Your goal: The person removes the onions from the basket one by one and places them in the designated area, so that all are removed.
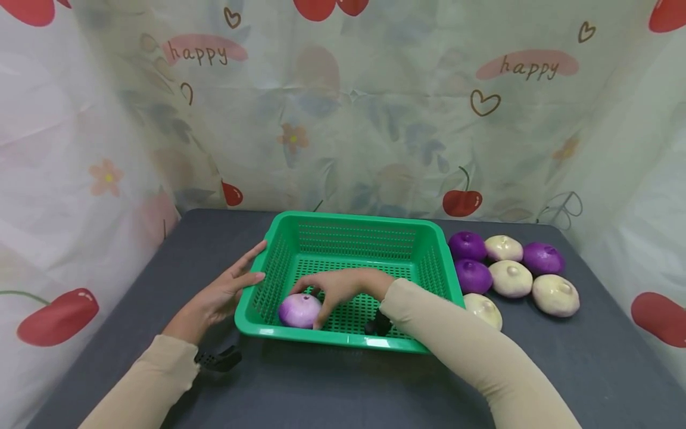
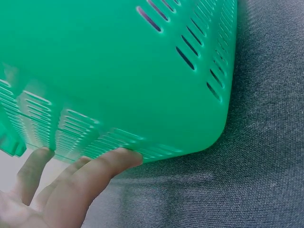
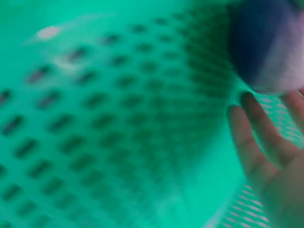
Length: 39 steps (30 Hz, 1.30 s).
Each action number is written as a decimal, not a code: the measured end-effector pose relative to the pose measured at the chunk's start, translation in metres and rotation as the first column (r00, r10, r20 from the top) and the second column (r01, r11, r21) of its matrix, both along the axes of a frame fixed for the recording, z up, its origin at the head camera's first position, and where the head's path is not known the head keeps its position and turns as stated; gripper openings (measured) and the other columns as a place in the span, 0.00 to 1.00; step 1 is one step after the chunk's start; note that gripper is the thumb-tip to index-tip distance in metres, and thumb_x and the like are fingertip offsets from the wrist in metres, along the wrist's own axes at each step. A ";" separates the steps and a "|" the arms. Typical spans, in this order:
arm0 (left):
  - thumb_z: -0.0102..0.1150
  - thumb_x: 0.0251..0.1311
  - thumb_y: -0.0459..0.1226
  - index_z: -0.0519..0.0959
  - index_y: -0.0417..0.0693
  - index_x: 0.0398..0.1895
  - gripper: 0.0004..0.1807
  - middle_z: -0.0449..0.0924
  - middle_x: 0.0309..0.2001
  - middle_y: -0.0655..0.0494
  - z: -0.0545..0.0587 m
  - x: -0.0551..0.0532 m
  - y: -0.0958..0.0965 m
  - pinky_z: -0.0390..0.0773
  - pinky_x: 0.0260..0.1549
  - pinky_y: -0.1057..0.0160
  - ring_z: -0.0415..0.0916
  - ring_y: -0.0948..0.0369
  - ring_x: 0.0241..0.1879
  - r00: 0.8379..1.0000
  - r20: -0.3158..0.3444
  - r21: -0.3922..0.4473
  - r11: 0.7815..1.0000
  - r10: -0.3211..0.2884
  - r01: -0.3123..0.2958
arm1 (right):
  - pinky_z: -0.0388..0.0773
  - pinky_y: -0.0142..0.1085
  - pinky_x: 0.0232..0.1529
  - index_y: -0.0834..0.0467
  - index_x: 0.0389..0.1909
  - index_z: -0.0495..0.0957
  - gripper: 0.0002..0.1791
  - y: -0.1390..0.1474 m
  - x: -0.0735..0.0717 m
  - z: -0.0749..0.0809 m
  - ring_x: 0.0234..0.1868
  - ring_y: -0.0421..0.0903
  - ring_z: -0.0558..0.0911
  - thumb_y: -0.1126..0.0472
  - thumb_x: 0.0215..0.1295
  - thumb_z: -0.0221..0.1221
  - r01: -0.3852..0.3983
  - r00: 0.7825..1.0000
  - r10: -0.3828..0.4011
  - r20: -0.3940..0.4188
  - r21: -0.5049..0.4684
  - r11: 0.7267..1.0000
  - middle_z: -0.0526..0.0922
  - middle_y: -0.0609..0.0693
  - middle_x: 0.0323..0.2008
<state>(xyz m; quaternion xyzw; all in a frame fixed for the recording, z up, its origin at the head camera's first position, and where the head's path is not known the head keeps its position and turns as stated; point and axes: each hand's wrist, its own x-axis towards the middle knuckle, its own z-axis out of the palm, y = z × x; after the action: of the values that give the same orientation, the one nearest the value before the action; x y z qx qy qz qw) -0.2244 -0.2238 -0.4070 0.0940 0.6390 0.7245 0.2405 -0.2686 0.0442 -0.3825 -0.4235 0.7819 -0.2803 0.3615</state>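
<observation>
A light purple onion [image 1: 298, 311] sits in the near left corner of a green plastic basket [image 1: 349, 341]. My right hand [image 1: 340, 289] reaches down inside and holds this onion, fingers behind it and thumb on its right side. The onion [image 3: 266, 45] is blurred in the right wrist view, with two fingertips just below it. At the basket's left end, my left hand [image 1: 217, 298] has its fingers extended against the outer wall. In the left wrist view, fingertips [image 2: 124, 156] touch the slotted green side.
Right of the basket, several onions lie grouped on the dark grey tabletop [image 1: 332, 393]: purple ones such as this onion [image 1: 543, 258], and pale ones such as this onion [image 1: 555, 295]. A printed curtain [image 1: 354, 137] hangs behind and along both sides.
</observation>
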 end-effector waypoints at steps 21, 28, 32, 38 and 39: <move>0.48 0.72 0.36 0.41 0.77 0.76 0.40 0.39 0.76 0.44 -0.001 0.002 -0.001 0.78 0.50 0.46 0.71 0.52 0.61 1.000 0.002 0.045 0.999 -0.021 0.021 | 0.78 0.45 0.54 0.53 0.65 0.65 0.40 0.073 0.017 0.100 0.59 0.53 0.73 0.55 0.53 0.72 0.286 0.949 -0.312 0.052 -0.559 0.778 0.69 0.51 0.62; 0.49 0.72 0.37 0.41 0.77 0.76 0.40 0.37 0.77 0.46 -0.003 0.003 -0.001 0.77 0.51 0.46 0.69 0.51 0.62 1.000 -0.010 0.030 0.999 -0.017 0.017 | 0.81 0.45 0.49 0.50 0.72 0.57 0.43 0.118 0.034 0.109 0.60 0.52 0.74 0.65 0.57 0.66 0.331 0.935 -0.332 0.123 -0.639 0.695 0.60 0.55 0.70; 0.49 0.72 0.36 0.41 0.76 0.76 0.41 0.37 0.77 0.45 -0.001 0.003 -0.002 0.77 0.51 0.47 0.69 0.52 0.62 1.000 -0.005 0.034 0.999 -0.014 0.014 | 0.80 0.41 0.49 0.47 0.74 0.56 0.44 0.144 0.042 0.108 0.60 0.50 0.74 0.70 0.59 0.62 0.347 0.928 -0.340 0.154 -0.690 0.635 0.59 0.55 0.70; 0.50 0.72 0.36 0.41 0.76 0.76 0.41 0.38 0.77 0.45 0.000 0.002 0.000 0.77 0.50 0.47 0.70 0.52 0.61 1.000 0.013 0.043 0.999 -0.010 0.009 | 0.80 0.38 0.49 0.50 0.70 0.59 0.40 0.177 0.054 0.094 0.58 0.48 0.73 0.72 0.59 0.61 0.349 0.917 -0.357 0.177 -0.789 0.506 0.60 0.55 0.67; 0.49 0.72 0.36 0.41 0.76 0.76 0.41 0.38 0.77 0.45 0.000 0.002 0.001 0.77 0.50 0.47 0.70 0.52 0.61 1.000 0.016 0.042 0.999 -0.009 0.008 | 0.80 0.38 0.49 0.51 0.70 0.59 0.39 0.183 0.057 0.092 0.58 0.48 0.74 0.72 0.59 0.61 0.356 0.911 -0.369 0.183 -0.801 0.481 0.60 0.56 0.66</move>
<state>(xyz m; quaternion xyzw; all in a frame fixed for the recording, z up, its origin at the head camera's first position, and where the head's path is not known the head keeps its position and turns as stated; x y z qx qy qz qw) -0.2223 -0.2232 -0.4065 0.0958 0.6212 0.7376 0.2467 -0.2116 0.2271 -0.2907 -0.3695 0.6346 -0.6769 0.0497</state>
